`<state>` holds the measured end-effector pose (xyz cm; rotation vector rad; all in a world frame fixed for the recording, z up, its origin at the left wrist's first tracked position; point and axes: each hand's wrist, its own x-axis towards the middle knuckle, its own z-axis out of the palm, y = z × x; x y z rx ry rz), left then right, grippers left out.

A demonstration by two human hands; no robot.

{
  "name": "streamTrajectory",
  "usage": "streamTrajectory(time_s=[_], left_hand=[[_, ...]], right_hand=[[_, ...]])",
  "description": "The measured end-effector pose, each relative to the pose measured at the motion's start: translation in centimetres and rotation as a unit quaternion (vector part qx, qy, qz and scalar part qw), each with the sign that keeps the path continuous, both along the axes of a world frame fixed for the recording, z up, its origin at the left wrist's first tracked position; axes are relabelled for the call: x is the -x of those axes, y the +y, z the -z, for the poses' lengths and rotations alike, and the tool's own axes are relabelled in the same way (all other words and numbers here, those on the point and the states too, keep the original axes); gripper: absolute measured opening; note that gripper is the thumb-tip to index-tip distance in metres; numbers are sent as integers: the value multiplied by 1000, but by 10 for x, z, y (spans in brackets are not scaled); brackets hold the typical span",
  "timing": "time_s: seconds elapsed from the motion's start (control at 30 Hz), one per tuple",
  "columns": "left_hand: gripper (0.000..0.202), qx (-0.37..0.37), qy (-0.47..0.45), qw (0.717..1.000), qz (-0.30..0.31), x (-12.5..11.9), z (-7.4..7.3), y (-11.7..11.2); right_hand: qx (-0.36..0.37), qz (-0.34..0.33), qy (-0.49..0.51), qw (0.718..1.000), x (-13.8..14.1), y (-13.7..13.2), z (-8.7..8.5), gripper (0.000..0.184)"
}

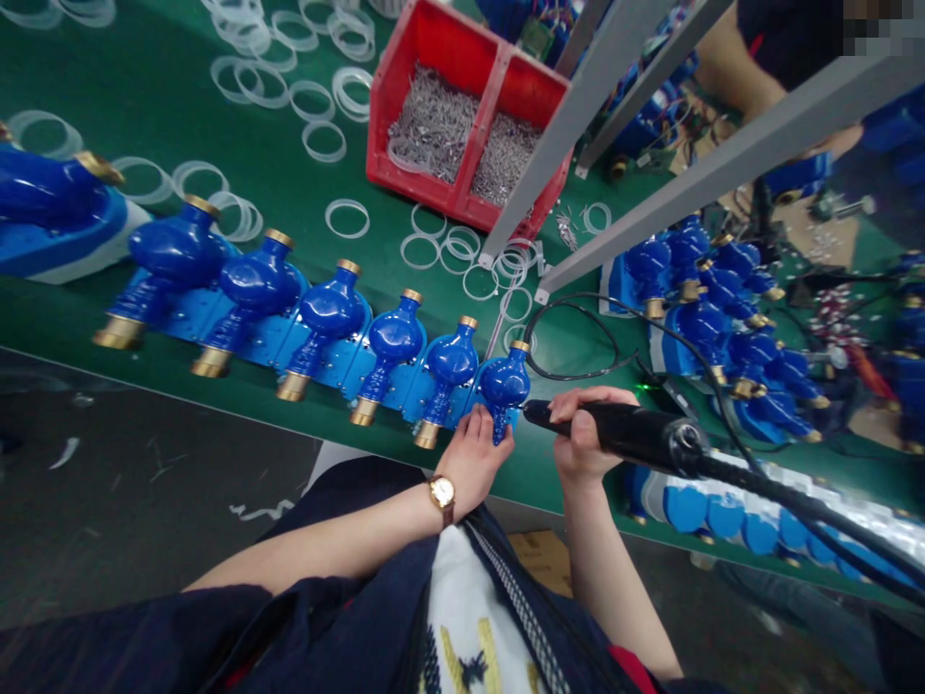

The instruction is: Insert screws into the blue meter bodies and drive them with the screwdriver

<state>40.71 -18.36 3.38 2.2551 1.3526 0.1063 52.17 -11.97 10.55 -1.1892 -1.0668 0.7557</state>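
L fingers lightly closed round the end blue body, near tabletop's front edge, prob. to steady it. My R fingers grip a blk driver, tip at its side.

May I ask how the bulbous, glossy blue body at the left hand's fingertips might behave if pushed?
The blue body is probably stiff and heavy, given its brass-coloured neck. Its glossy finish may feel slippery. If loose, its roundness could let it roll.
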Motion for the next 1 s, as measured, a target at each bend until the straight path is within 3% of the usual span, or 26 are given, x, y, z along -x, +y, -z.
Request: streamTrajectory(time_s=[0.3,0.37,0.53,0.6,0.67,0.87,1.0], left_hand=[[47,-18,-7,1000,-5,-1,2,3],[47,-24,-9,1000,-3,-1,1,4],[45,-32,-25,999,1,0,1,5],[45,-34,-29,999,-5,-1,1,5],[44,-35,-27,999,-8,-2,0,5],[37,-52,-22,998,-11,-6,-1,6],[37,-64,-18,998,-23,-11,4,4]], right_hand=[[9,-11,2,1000,-2,4,5,21],[12,-21,6,1000,-3,5,-7,21],[-71,-5,5,997,9,3,-59,24],[-74,-20,5,997,21,4,-69,25],[-57,-44,8,997,33,6,-66,24],[-29,-76,13,997,48,9,-25,19],[-27,-96,-10,995,52,12,-12,19]])
